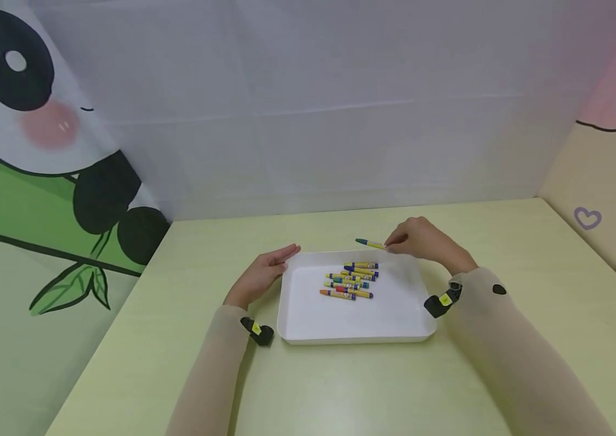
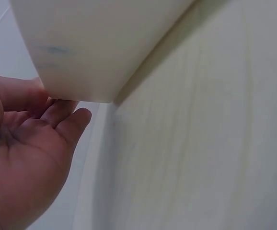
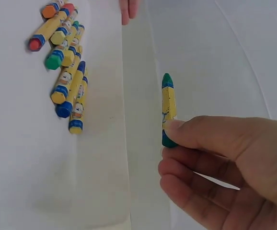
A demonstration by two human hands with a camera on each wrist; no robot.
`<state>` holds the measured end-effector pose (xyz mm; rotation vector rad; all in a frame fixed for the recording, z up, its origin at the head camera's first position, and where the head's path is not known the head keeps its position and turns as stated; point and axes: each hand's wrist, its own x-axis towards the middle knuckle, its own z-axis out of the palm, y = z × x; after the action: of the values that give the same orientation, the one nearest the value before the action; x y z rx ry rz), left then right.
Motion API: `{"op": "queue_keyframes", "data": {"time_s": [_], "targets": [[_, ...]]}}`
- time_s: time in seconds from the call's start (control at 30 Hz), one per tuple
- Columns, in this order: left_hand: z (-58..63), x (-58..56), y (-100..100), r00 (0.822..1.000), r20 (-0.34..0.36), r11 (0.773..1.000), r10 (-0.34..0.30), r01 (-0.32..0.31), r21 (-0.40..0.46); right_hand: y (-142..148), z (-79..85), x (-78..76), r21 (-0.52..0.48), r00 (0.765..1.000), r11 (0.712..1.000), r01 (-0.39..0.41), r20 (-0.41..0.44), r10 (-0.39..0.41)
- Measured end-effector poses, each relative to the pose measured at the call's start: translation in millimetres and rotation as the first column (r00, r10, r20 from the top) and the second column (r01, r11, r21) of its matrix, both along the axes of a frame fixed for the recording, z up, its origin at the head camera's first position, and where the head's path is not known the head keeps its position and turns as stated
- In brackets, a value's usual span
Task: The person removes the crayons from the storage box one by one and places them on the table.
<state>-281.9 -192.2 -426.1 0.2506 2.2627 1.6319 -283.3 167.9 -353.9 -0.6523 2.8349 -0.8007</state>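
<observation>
A white tray (image 1: pixel 395 321) sits on the table with several crayons (image 1: pixel 354 281) clustered inside it, yellow-wrapped with coloured ends. My left hand (image 1: pixel 261 275) holds the tray's back left corner, thumb at the rim and fingers around the back side. In the left wrist view the tray's outer wall (image 2: pixel 90 48) fills the top, and part of the left hand's fingers is hidden behind it. My right hand (image 1: pixel 422 242) pinches a green crayon (image 3: pixel 168 103) between thumb and fingers, at the back rim of the tray. The green tip points left in the head view.
The pale wooden table (image 1: pixel 340 387) extends around the tray. A grey-white cloth backdrop (image 1: pixel 313 121) stands behind it. Printed cartoon panels (image 1: pixel 57 200) flank the left side, and a beige panel with a heart (image 1: pixel 588 218) borders the right.
</observation>
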Motion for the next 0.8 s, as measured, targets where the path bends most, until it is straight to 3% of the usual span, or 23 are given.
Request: {"op": "queue_keyframes", "data": {"time_s": [0.43, 0.8], "targets": [[1.6, 1.3, -1, 1.0, -0.017, 1.0, -0.01, 0.009, -0.022, 55, -1.0, 7.1, -0.073, 0.981, 0.979, 0.191, 0.036, -0.189], [2.6, 2.3, -2, 1.0, -0.005, 1.0, -0.012, 0.012, -0.001, 83, -30.4, 6.6, -0.039, 0.953, 0.955, 0.293, 0.089, -0.289]]}}
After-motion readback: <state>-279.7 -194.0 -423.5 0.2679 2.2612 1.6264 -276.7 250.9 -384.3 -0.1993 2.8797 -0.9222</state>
